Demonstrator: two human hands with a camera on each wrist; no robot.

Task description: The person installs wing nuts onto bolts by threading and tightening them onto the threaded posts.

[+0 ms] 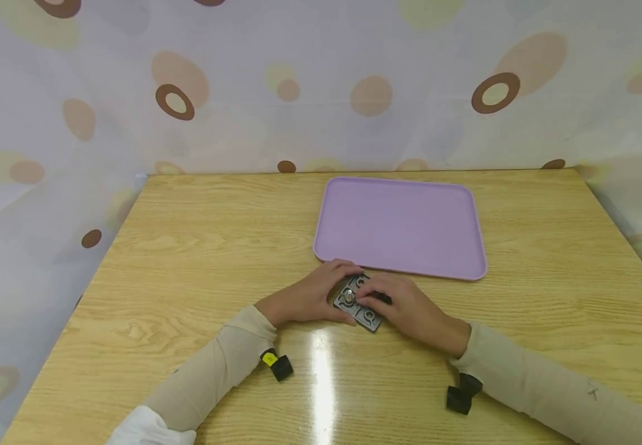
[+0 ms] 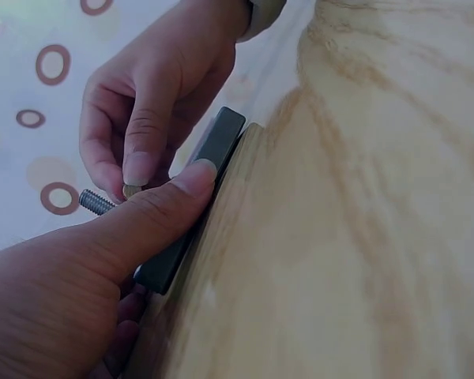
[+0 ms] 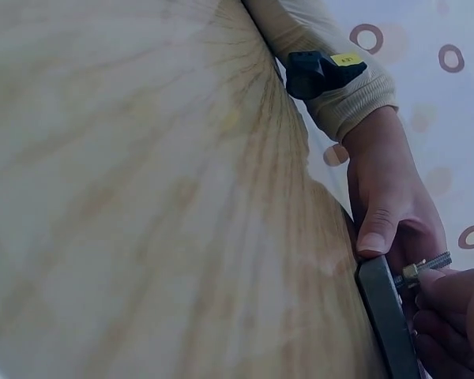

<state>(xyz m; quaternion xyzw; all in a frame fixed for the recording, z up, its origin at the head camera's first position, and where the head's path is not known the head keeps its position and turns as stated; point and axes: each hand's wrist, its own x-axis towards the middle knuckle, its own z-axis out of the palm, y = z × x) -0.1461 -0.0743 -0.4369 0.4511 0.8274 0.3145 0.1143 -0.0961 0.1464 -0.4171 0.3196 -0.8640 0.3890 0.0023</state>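
Observation:
A grey metal plate (image 1: 369, 317) with round holes and raised outlines lies on the table. My left hand (image 1: 311, 298) holds it, fingers at the far edge and thumb at the near edge. From the plate's face a threaded bolt (image 2: 93, 202) sticks up, with a brass-coloured nut (image 3: 411, 273) around its shaft. My right hand (image 1: 410, 309) pinches this nut between thumb and fingers, as the left wrist view shows. Part of the nut and the bolt's lower end are hidden behind fingers.
Just beyond the hands, a purple tray (image 1: 399, 228) lies on the wooden table (image 1: 215, 247). Patterned curtain-like walls (image 1: 321, 86) border the table's back and sides. Black camera mounts (image 1: 282, 368) hang from both wrists.

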